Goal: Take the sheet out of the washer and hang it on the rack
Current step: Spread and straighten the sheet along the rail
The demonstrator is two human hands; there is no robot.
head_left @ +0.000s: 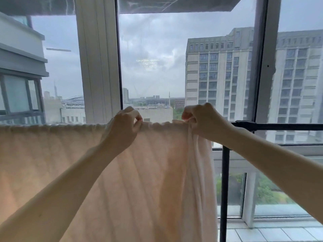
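The sheet (73,165) hangs over the rack (279,126) before a window (153,67). The left hand (122,130) and right hand (202,121) both pinch its top edge, seemingly at the bar.

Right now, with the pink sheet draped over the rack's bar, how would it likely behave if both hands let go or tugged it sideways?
The sheet looks floppy: it hangs in soft vertical folds and bunches along the bar. It would probably stay put, since it hangs down from the rack. A sideways tug by the left hand or right hand would likely gather it, not slide it flat.
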